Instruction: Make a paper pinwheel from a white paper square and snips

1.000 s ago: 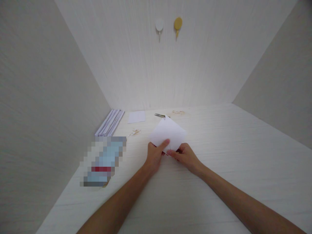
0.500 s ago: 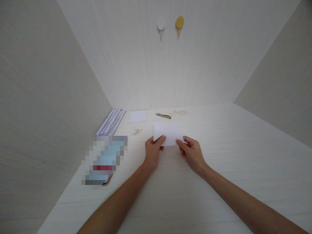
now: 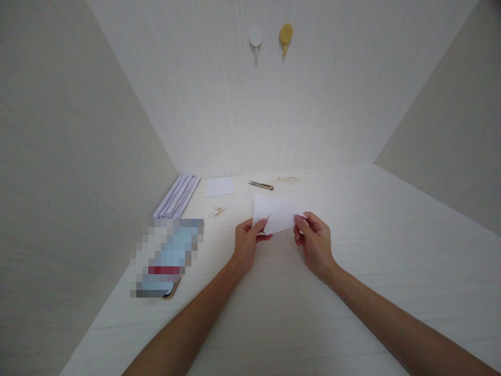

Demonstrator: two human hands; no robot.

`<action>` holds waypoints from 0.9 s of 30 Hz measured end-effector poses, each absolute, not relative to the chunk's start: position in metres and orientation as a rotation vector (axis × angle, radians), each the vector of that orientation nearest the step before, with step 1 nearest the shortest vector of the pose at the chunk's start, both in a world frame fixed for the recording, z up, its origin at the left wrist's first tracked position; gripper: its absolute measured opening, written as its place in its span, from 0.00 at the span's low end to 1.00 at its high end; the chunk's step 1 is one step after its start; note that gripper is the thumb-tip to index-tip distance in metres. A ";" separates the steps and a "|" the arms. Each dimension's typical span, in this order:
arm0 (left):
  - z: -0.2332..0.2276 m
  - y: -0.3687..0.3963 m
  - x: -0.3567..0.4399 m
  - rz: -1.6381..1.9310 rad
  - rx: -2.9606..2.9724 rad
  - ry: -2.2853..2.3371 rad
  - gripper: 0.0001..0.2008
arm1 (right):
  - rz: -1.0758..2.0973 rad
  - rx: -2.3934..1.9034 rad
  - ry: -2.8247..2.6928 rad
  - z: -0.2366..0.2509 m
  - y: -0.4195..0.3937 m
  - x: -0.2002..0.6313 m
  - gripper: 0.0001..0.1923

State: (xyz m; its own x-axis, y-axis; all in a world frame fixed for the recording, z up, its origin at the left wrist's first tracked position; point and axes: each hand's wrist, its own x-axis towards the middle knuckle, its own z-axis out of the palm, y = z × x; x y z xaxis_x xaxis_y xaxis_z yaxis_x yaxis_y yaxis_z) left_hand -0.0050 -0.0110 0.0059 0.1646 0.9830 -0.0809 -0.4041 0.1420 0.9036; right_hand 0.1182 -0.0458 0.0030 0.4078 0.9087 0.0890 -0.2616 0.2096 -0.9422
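Head cam: pale wall (image 3: 250, 115) up back, white tabletop (image 3: 410, 250) below. Off to the left there's a pixelated thing (image 3: 168, 261), maybe a phone, hard to say with the blur, and just behind it a stack (image 3: 178, 197) of folded paper. White paper (image 3: 279, 211) is held up over the middle: left hand (image 3: 246, 243) has its left edge pinched, thumb on top, right hand (image 3: 316, 241) has fingers pinching the right end. Behind that, a flat sheet (image 3: 219, 187), then snips (image 3: 261, 185), then little scraps (image 3: 217, 211).
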 end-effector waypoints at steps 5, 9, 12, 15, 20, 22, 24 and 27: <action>0.007 -0.015 -0.006 1.063 0.922 0.772 0.07 | 0.893 -0.968 -0.727 0.004 -0.046 0.119 0.12; 0.010 -0.016 -0.004 1.068 0.833 0.786 0.07 | 0.965 -0.921 -0.794 0.003 -0.046 0.119 0.11; 0.012 -0.016 -0.004 1.072 0.801 0.800 0.09 | 1.025 -0.918 -0.824 0.002 -0.046 0.120 0.10; 0.013 -0.016 -0.004 1.073 0.869 0.772 0.15 | 1.009 -0.943 -0.793 0.002 -0.045 0.120 0.11; 0.012 -0.016 -0.004 1.163 0.886 0.776 0.20 | 1.086 -0.985 -0.938 0.001 -0.046 0.119 0.13; 0.012 -0.016 -0.003 1.200 0.856 0.770 0.19 | 1.148 -0.994 -1.110 0.001 -0.048 0.117 0.13; 0.012 -0.015 -0.003 1.226 0.830 0.757 0.18 | 1.182 -1.007 -1.254 0.002 -0.049 0.116 0.14; 0.011 -0.014 -0.003 1.236 0.815 0.751 0.18 | 1.168 -1.031 -1.347 0.003 -0.051 0.115 0.17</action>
